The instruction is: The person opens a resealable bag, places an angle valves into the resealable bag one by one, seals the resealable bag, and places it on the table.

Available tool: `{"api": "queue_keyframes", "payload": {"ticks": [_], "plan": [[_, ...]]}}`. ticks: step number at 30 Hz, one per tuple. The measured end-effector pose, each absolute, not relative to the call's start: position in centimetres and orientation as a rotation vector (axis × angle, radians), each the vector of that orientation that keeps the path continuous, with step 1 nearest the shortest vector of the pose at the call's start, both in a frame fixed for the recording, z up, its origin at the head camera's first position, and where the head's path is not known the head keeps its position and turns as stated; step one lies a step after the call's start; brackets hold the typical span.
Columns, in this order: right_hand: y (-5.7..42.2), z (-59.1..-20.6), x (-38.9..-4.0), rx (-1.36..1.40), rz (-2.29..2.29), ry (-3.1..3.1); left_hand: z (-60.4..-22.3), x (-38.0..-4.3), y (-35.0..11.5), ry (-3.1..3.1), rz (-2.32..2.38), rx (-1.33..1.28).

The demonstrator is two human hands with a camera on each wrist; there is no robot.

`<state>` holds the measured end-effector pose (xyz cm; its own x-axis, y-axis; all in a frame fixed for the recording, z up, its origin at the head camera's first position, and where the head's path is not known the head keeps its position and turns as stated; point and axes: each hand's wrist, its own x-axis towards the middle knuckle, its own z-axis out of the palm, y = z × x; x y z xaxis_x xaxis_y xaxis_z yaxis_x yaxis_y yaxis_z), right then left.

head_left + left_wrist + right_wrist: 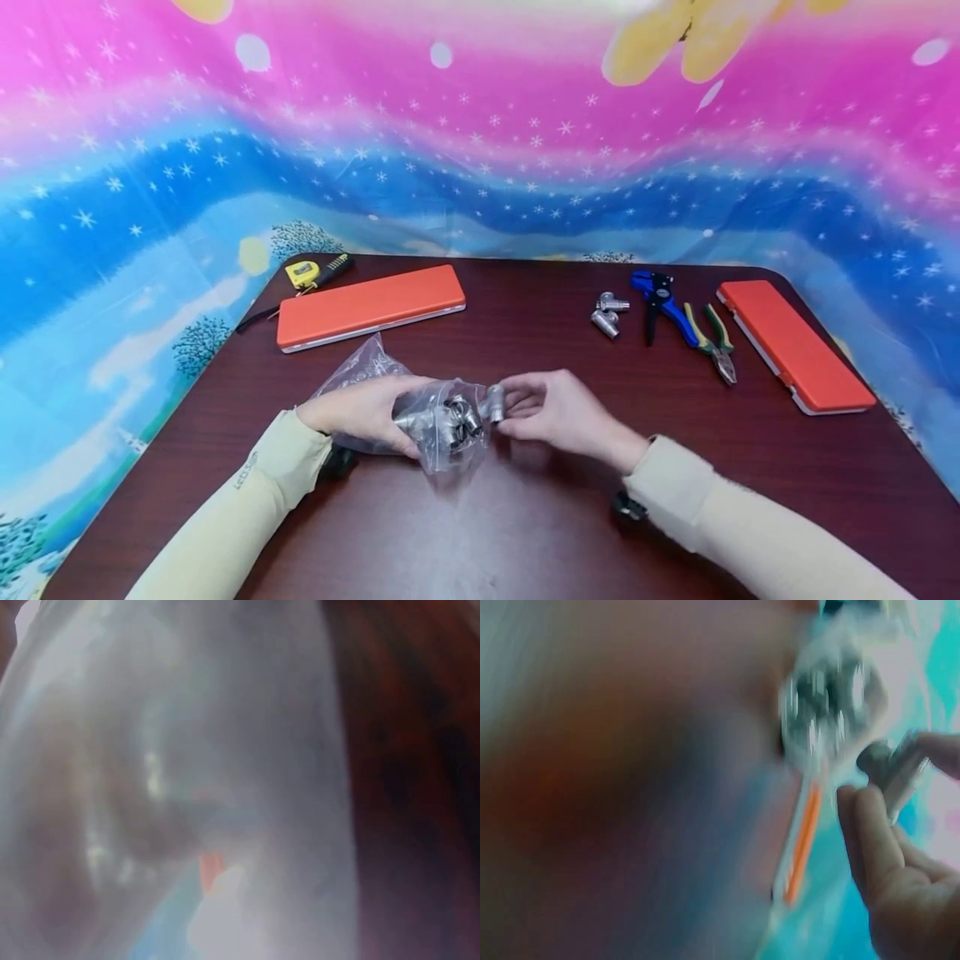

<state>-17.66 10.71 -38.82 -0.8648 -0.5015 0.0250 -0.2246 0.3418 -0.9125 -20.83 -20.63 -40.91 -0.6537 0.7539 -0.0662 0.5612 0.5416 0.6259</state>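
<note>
My left hand (372, 411) grips a clear plastic bag (367, 362) a little above the table, with several silver metal pipe fittings (455, 421) bunched at its right end. Just to the right of the bag, my right hand (558, 414) pinches one short, branched silver pipe fitting (494, 403) between thumb and fingers. In the right wrist view that fitting (896, 776) shows beside the bag of fittings (825, 705). Blurred clear plastic (225, 750) fills much of the left wrist view. Two more silver fittings (606, 323) lie on the table, beyond the right hand.
At the back left lie a long orange case (371, 307), a yellow tape measure (303, 274) and a black-handled tool (335, 271). Toward the right are a blue wire stripper (663, 304), pliers (716, 342) and another orange case (795, 346). Patterned cloth (480, 142) hangs behind the table.
</note>
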Motion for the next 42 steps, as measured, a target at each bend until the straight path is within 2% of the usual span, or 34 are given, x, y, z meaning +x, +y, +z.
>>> {"api": "queue_keyframes", "payload": {"ticks": [6, 13, 17, 21, 24, 29, 35, 42], "plan": [[6.7, -40.0, -16.3, -0.680, -1.530, 2.368, -41.0, -21.0, -20.6, 2.401, 0.869, 1.136], [3.7, -39.9, -16.3, -0.901, -1.009, 2.851, -41.1, -21.0, -20.7, 2.404, 0.876, 1.118], [3.5, -39.8, -16.3, -0.979, -0.886, 2.910, -41.2, -20.9, -20.8, 2.429, 0.859, 1.100], [5.6, -38.7, -17.0, -1.021, -0.895, 2.870, -41.2, -20.8, -21.0, 2.449, 0.850, 1.092], [8.7, -37.4, -18.8, -1.096, -0.772, 2.900, -41.2, -20.8, -21.2, 2.453, 0.847, 1.062], [14.9, -35.9, -24.1, -1.218, -0.159, 3.058, -41.1, -20.8, -21.4, 2.427, 0.883, 1.030], [19.5, -36.5, -29.0, -1.348, 0.715, 2.960, -41.2, -20.6, -21.5, 2.436, 0.861, 1.011], [20.3, -37.4, -30.5, -1.325, 0.940, 2.885, -41.0, -20.8, -21.2, 2.426, 0.861, 1.005]]}}
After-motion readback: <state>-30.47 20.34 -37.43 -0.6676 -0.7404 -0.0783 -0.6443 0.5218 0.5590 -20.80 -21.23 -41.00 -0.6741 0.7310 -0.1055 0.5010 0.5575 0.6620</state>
